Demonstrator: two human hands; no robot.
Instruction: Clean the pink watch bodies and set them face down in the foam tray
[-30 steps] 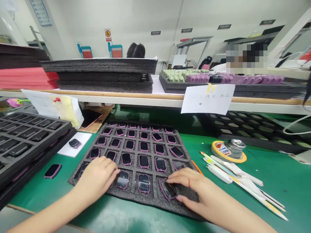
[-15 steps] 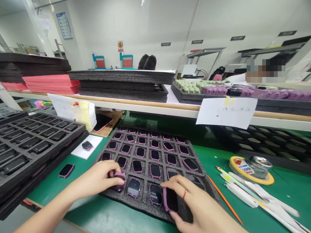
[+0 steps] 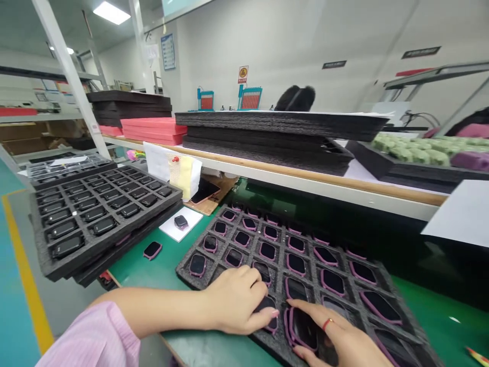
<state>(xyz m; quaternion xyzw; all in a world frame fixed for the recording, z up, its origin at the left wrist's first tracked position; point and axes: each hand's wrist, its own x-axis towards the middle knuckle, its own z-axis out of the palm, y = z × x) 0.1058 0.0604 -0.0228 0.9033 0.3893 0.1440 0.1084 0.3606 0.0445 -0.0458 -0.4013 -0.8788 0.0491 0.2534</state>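
A black foam tray on the green bench holds several purple-rimmed smartwatch bodies in square pockets. My left hand rests on the tray's near row, fingers curled over a watch body that they press or grip. My right hand, with a red ring, lies just to the right, fingers closed around a tilted purple-rimmed watch body at the tray's near edge. A pink sleeve covers my left upper arm.
A stacked black tray of dark watch parts stands at left. One loose watch body lies on the mat, another on white paper. A shelf above carries foam sheets and trays. A person's head shows behind.
The view has swung left and down. My left hand has moved right along the near row, close beside my right hand, which still holds a watch body.
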